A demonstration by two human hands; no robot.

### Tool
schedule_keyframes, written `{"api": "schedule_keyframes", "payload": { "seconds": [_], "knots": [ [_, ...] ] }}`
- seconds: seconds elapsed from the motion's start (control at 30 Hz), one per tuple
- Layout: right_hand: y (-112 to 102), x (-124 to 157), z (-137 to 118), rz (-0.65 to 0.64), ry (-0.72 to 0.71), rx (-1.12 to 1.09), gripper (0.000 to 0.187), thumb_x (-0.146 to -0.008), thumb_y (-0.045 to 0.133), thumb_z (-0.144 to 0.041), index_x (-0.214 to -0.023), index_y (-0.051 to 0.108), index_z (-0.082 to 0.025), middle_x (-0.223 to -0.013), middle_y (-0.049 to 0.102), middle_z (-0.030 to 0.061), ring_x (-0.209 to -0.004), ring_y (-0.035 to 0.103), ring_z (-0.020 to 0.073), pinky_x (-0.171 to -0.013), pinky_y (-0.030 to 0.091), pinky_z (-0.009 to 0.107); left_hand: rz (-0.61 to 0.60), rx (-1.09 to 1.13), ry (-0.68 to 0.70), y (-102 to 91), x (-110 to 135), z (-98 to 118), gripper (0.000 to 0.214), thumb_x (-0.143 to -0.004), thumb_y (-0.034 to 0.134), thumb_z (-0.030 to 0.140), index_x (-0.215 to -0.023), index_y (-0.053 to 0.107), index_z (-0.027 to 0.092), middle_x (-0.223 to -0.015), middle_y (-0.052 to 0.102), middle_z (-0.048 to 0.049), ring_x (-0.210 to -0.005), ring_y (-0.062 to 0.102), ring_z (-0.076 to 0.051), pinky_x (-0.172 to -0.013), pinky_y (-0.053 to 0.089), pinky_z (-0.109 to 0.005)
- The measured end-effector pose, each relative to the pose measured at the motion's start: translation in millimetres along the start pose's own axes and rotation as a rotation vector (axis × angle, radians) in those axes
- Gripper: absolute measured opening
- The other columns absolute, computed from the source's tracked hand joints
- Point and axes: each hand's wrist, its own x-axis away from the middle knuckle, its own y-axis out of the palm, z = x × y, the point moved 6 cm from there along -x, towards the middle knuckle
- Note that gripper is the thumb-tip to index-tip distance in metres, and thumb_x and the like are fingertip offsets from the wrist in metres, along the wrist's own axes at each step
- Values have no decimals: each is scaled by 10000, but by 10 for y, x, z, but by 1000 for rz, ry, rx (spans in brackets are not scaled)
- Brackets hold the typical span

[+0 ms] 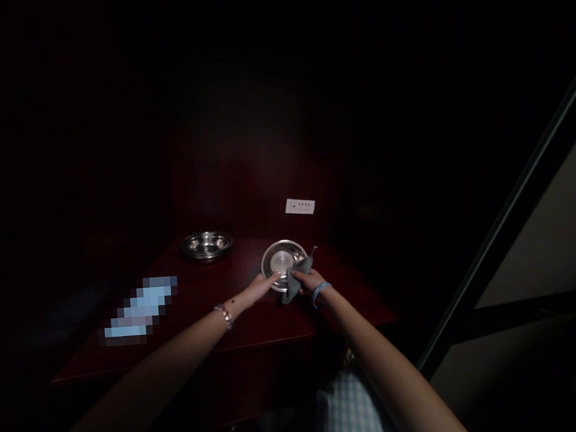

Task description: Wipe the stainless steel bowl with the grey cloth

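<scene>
A shiny metal bowl (281, 261) is tilted toward me above the dark red tabletop. My left hand (263, 286) grips its lower left rim, thumb over the inside and the other fingers hidden behind. At the bowl's right side, my right hand (311, 281) is closed on a grey cloth (291, 285). That cloth lies against the inner right part of the bowl and hangs over its rim; a small loop sticks out at its upper corner. Farther back on the left sits a stack of similar metal bowls (206, 247).
The dark red tabletop (217, 326) has its front edge close to me. A pixelated bright patch (141, 308) lies at its left. On the back wall is a white socket plate (300, 206). A slanted dark frame (505, 214) stands at the right. Surroundings are very dark.
</scene>
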Motion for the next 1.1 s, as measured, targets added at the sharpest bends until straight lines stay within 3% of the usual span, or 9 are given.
{"api": "schedule_keyframes", "payload": {
  "seconds": [0.17, 0.43, 0.57, 0.73, 0.9, 0.97, 1.03, 1.07, 1.1],
  "knots": [
    [-26, -150, 40, 14, -3, 7, 162, -664, 704, -230, -668, 565, -146, -394, 529, -33, -302, 429, 78, -302, 315, 182, 7, -40, -21, 2, -171, -106, 288, -654, 698, 192, -923, 655, 97, -901, 719, -100, -945, 641, -248, -916, 454, -378],
    [-126, -328, 35, -50, -132, 41, 196, -641, 706, -268, -609, 555, -148, -399, 538, -29, -308, 425, 76, -318, 312, 192, -83, -88, 51, 65, -457, -209, 307, -646, 702, 262, -910, 665, 108, -937, 716, -112, -1020, 611, -272, -981, 406, -407],
    [-220, -240, 257, 25, -131, -53, 195, -672, 667, -300, -615, 550, -155, -401, 529, -32, -317, 418, 72, -325, 307, 188, -155, -145, 58, 178, -479, -231, 350, -649, 690, 275, -967, 646, 136, -967, 710, -84, -1052, 595, -267, -995, 397, -398],
    [-398, -20, 440, 82, -15, -119, 168, -675, 660, -297, -649, 570, -157, -452, 569, -6, -349, 454, 86, -339, 328, 193, -256, -230, 19, 306, -331, -175, 452, -684, 654, 259, -1112, 552, 156, -1115, 651, -82, -1085, 563, -234, -977, 409, -352],
    [-524, 19, 322, 231, -21, -20, 129, -638, 668, -250, -688, 586, -164, -513, 600, -3, -432, 529, 119, -403, 399, 211, -153, -330, -66, 300, -196, 45, 457, -757, 560, 288, -1179, 423, 177, -1096, 616, -80, -1059, 557, -210, -911, 434, -337],
    [-460, -4, 300, 238, -69, 30, 158, -625, 674, -279, -689, 596, -158, -546, 619, 10, -497, 571, 139, -459, 435, 223, 38, -426, -25, 204, -60, 148, 442, -752, 555, 267, -1167, 416, 200, -1163, 566, -81, -1148, 487, -219, -967, 378, -356],
    [-371, -24, 299, 228, -145, 54, 223, -622, 670, -345, -708, 605, -149, -601, 645, 28, -583, 609, 165, -518, 461, 237, 303, -554, 93, 79, 247, 205, 494, -722, 586, 269, -1179, 401, 237, -1272, 475, -81, -1242, 381, -262, -1012, 307, -424],
    [-321, -34, 307, 205, -180, 61, 262, -619, 668, -379, -721, 611, -144, -636, 658, 40, -623, 620, 176, -547, 471, 245, 354, -570, 187, 69, 462, 187, 477, -729, 578, 269, -1174, 408, 245, -1278, 465, -79, -1234, 383, -268, -1011, 298, -444],
    [-276, -44, 318, 180, -208, 68, 297, -614, 670, -407, -732, 616, -141, -672, 669, 52, -656, 625, 184, -574, 479, 252, 326, -557, 265, 97, 695, 114, 415, -754, 557, 275, -1151, 438, 251, -1225, 502, -76, -1177, 433, -259, -992, 319, -441]
  ]
}}
